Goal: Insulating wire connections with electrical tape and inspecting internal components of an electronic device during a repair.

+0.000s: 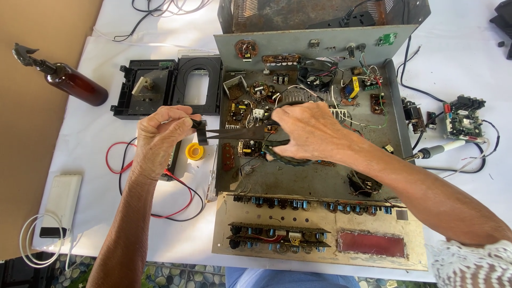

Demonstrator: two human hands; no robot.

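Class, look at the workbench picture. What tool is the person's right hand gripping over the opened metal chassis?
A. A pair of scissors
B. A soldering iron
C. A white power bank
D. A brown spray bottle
A: the right hand grips the dark handles of the scissors, whose blades point toward the small black piece pinched in the left hand.

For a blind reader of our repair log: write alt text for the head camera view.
Seen from above, the right hand holds scissors whose blades reach a small black part pinched in the left hand, over an opened amplifier chassis full of circuit boards. Around it on the white table lie a brown spray bottle, a soldering iron and a yellow tape roll.
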